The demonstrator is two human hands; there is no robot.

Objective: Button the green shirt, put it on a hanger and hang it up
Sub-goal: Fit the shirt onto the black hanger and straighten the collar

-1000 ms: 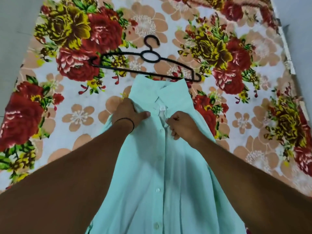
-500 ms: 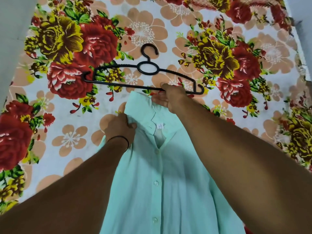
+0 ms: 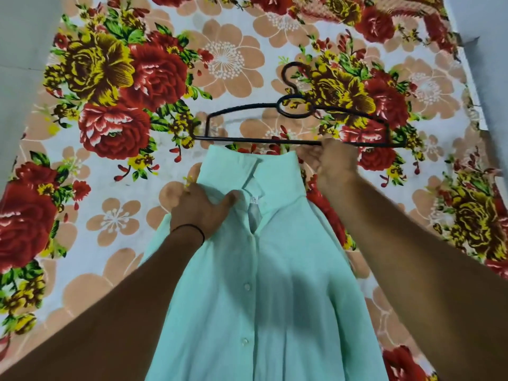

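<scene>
Floral sheet (image 3: 225, 59) w/ red, yellow, peach blooms, grey floor (image 3: 24, 37) at edges.

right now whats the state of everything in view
green shirt, lying flat, front buttoned, neck open, nothing inside it yet
hanger, just beyond the collar, bottom bar held
right hand, grips the hanger's bar
left hand, holds the shirt beside the collar
floral sheet, spread underneath

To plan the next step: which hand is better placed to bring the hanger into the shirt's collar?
Right. The right hand grips the black hanger by its lower bar; the left hand holds the green shirt beside the collar.
</scene>
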